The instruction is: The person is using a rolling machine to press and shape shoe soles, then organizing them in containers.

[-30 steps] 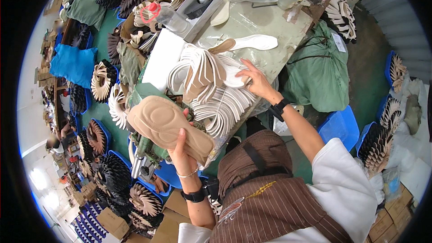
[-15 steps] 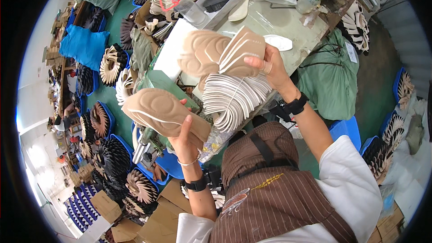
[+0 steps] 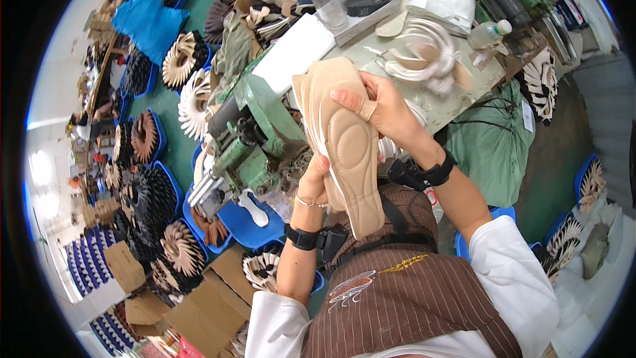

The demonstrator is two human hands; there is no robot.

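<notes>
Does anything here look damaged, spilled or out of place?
Nothing stands out. Both hands, the left hand and right hand, hold a beige insole that looks whole. The worktable is crowded with curled insole pieces and bottles, but nothing looks spilled.

White sleeves, brown striped apron, 2 black wristbands, thin bracelet.

Insoles (image 3: 344,139) held between both hands, machine (image 3: 248,136) left, table (image 3: 457,99) behind

Green machine (image 3: 248,134), clear plastic bottle (image 3: 488,33), blue cloth (image 3: 149,21), cardboard boxes (image 3: 199,308) on the floor.
</notes>
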